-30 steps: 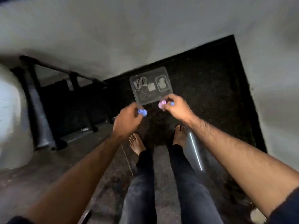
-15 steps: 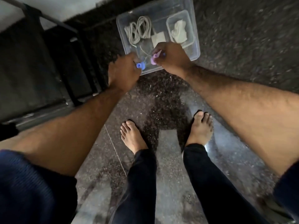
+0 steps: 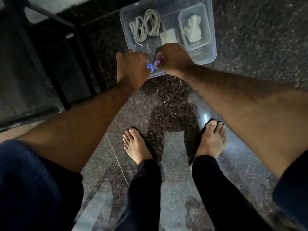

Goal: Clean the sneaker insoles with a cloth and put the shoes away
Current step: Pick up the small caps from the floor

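Both hands are down at the near rim of the clear plastic box point(image 3: 210, 52) at twelve o'clock, the left hand point(image 3: 131, 67) curled around a small blue piece point(image 3: 150, 66) and the right hand point(image 3: 173, 58) pinching a pink one point(image 3: 156, 63), the two touching. The cloth point(image 3: 192, 31) sits crumpled in the inner tub at one o'clock; no sneakers in view. Best to free a hand first, I'd say, then lift straight up, minding the dark rack point(image 3: 55, 52) crowding ten o'clock, with open floor point(image 3: 260, 47) toward three.
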`<state>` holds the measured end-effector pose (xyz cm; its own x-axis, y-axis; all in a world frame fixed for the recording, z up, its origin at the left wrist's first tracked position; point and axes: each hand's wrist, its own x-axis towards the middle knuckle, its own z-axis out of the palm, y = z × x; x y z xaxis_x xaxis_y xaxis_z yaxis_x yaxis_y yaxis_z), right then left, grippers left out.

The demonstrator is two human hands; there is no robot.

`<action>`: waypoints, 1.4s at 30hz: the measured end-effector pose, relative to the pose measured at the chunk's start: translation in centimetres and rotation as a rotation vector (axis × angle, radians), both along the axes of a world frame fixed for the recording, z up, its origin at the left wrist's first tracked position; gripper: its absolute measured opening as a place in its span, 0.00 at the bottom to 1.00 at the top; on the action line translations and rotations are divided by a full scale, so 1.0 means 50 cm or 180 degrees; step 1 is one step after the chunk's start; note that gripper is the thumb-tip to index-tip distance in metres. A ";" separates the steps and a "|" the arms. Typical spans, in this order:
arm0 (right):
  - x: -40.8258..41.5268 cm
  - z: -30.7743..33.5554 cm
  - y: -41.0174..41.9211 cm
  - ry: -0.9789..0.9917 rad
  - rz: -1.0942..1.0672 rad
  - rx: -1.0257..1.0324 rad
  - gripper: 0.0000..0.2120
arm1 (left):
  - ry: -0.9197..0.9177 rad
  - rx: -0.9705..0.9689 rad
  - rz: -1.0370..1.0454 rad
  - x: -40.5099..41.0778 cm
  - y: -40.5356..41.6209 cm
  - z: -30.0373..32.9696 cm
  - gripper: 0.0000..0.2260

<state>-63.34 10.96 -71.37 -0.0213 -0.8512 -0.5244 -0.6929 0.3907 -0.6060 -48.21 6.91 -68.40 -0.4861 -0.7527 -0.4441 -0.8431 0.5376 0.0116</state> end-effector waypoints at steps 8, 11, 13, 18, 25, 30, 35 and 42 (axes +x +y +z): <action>-0.033 0.022 -0.005 -0.0793 -0.0974 0.0240 0.07 | 0.0338 0.0150 0.0168 0.020 0.007 0.012 0.12; -0.045 0.028 -0.001 -0.1756 -0.2233 0.0299 0.06 | 0.0397 0.0221 0.0099 0.024 0.003 0.013 0.15; -0.050 0.031 0.008 -0.2122 -0.2505 0.0287 0.07 | 0.0392 0.0244 -0.0062 0.021 0.000 0.010 0.17; -0.055 0.011 0.027 -0.0942 -0.1083 -0.0296 0.06 | 0.0389 0.0486 -0.0244 0.001 -0.006 0.003 0.20; -0.029 -0.009 0.019 -0.0256 -0.0578 -0.0696 0.06 | 0.0487 0.0612 -0.0237 -0.005 0.012 -0.009 0.16; -0.011 -0.012 0.022 0.0182 -0.0229 -0.0315 0.09 | 0.0539 0.0568 -0.0257 0.006 0.016 -0.021 0.15; -0.018 0.006 0.011 0.0111 0.0046 -0.0116 0.11 | 0.0620 0.0558 -0.0181 0.009 0.016 -0.028 0.15; -0.016 0.008 0.017 -0.0024 0.0043 0.0193 0.14 | 0.0672 0.0573 -0.0140 0.014 0.017 -0.028 0.16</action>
